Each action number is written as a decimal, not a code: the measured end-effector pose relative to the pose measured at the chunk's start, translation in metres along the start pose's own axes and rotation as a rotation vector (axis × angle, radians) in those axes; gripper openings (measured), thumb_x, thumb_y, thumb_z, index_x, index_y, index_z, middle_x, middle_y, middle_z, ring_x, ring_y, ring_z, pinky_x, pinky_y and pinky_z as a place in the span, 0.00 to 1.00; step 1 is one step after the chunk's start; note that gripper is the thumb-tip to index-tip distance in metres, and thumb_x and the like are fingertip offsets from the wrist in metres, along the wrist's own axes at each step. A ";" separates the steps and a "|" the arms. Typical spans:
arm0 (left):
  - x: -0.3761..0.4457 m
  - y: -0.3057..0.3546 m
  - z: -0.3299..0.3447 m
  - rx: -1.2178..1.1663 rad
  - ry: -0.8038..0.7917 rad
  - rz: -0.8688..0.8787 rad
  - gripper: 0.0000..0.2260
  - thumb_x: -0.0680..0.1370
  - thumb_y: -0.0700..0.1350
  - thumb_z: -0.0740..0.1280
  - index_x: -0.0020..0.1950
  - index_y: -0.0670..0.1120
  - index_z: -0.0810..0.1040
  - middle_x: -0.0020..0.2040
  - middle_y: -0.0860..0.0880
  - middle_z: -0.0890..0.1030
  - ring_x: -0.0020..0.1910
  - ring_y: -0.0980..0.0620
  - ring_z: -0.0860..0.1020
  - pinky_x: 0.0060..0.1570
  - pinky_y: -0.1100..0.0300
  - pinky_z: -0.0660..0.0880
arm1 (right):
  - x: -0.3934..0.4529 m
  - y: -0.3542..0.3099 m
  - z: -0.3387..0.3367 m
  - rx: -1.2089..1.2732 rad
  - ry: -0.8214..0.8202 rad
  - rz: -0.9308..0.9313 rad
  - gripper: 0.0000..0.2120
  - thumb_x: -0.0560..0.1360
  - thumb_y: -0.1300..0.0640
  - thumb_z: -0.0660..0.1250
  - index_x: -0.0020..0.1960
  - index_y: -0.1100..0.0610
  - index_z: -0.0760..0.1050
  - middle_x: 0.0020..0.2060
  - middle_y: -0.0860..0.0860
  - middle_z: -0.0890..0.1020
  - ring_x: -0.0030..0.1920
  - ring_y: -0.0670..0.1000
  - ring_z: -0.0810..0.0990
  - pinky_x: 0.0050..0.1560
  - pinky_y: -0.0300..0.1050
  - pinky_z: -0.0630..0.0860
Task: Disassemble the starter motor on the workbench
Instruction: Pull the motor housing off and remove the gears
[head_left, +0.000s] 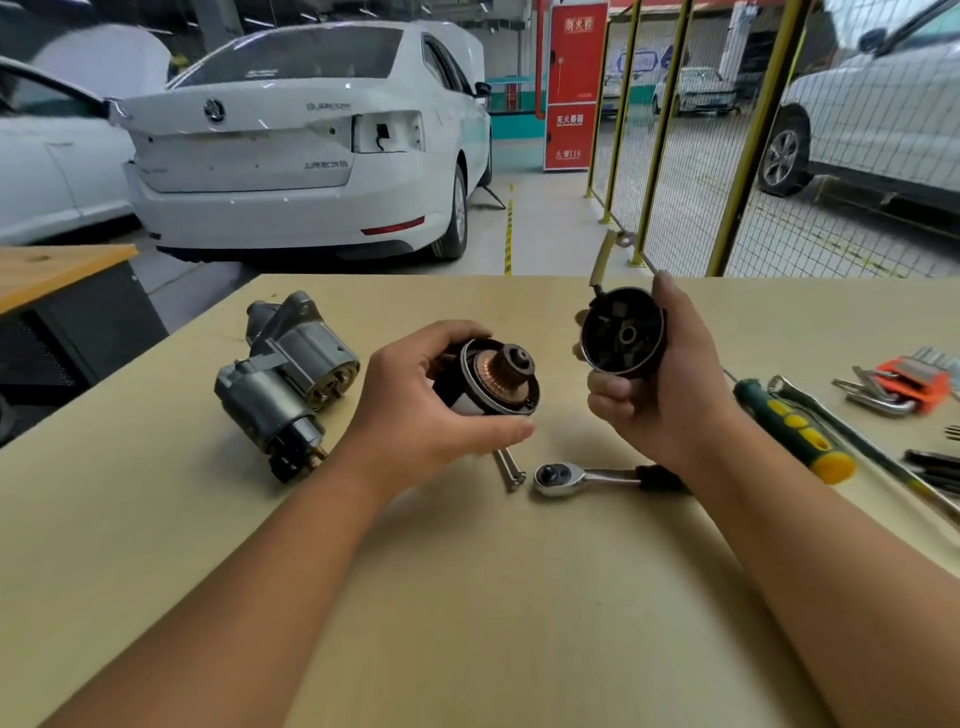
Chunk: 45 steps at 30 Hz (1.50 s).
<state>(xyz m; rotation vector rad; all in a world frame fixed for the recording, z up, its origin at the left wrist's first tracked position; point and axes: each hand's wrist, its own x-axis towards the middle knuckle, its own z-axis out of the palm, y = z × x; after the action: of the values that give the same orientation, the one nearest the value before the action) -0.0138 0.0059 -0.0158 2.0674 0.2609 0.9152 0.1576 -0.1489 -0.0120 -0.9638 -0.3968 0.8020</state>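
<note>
Left hand (441, 395) gripping motor body (488, 384), commutator end pointing up-right, right hand (649, 395) clasping end cap (622, 338), hollow side facing camera

Bare bench (467, 623) is lying open across the near side, between the two forearms. Farther in, two bolts (506, 467) and a ratchet (587, 478) are blocking the centre. The motor housing (285, 379) is crowding the left; a screwdriver (795, 426) and hex keys (893, 389) are lining the right.

White car (291, 140), red fire cabinet (571, 88) and yellow mesh fence (691, 135) beyond the bench
</note>
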 end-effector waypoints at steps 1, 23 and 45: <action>0.001 -0.002 -0.001 -0.017 0.014 -0.010 0.33 0.58 0.45 0.89 0.60 0.50 0.83 0.52 0.54 0.86 0.52 0.58 0.85 0.53 0.67 0.79 | 0.001 -0.001 -0.002 0.000 0.003 0.034 0.34 0.75 0.28 0.58 0.58 0.59 0.76 0.42 0.57 0.82 0.24 0.48 0.68 0.23 0.37 0.62; 0.009 -0.019 -0.008 0.001 0.160 0.004 0.34 0.57 0.52 0.88 0.60 0.54 0.81 0.51 0.59 0.85 0.50 0.64 0.84 0.50 0.72 0.78 | 0.018 0.012 -0.015 -1.163 0.590 -0.204 0.09 0.70 0.45 0.75 0.47 0.48 0.83 0.40 0.47 0.83 0.35 0.49 0.82 0.30 0.41 0.74; 0.002 -0.001 0.003 0.266 0.072 0.403 0.31 0.62 0.44 0.86 0.62 0.39 0.82 0.55 0.46 0.85 0.53 0.47 0.84 0.53 0.49 0.81 | -0.020 0.030 0.044 -1.354 0.074 -0.798 0.22 0.75 0.34 0.57 0.37 0.53 0.67 0.27 0.46 0.70 0.32 0.52 0.71 0.32 0.51 0.67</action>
<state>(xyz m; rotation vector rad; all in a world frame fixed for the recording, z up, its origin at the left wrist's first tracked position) -0.0102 0.0056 -0.0164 2.3848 -0.0017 1.2532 0.1038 -0.1294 -0.0132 -1.8613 -1.2292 -0.3709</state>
